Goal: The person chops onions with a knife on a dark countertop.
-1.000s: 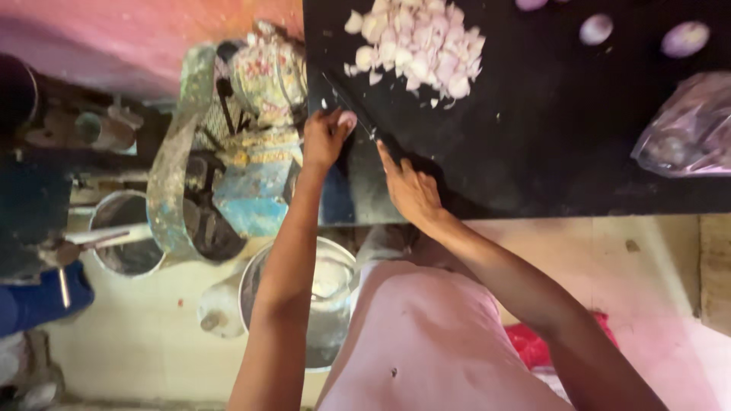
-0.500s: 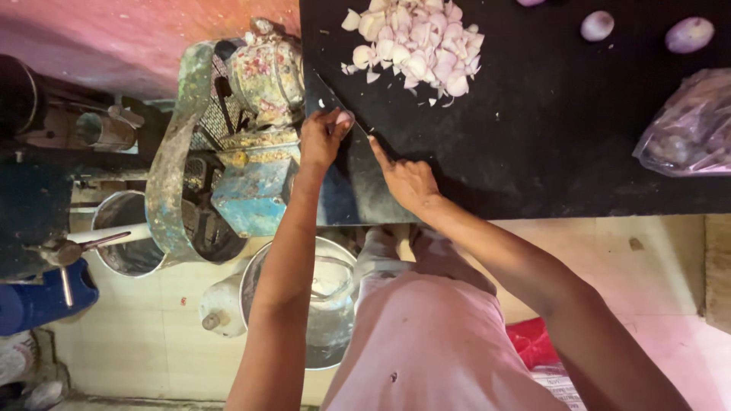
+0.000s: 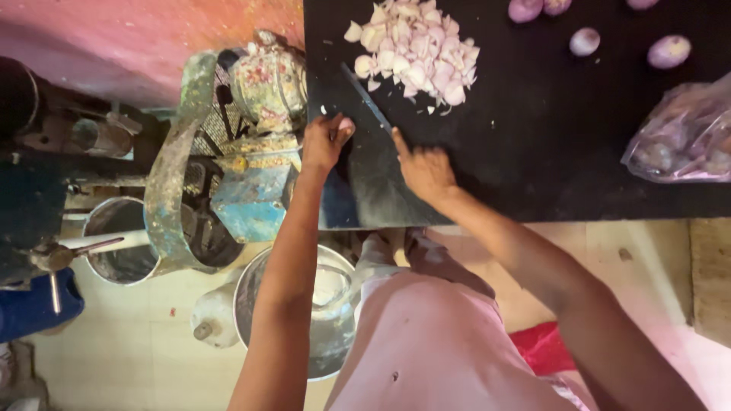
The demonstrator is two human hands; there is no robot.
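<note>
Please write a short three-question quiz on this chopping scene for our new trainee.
1. True or false: the right hand holds the knife on the black counter.
2. What does the left hand pinch? A) a small peeled onion B) the plastic bag C) a spoon
3. Where does the pile of chopped onion lie relative to the blade: on the near side or the far side?

Key: 1 true; 2 A; 3 far side.
</note>
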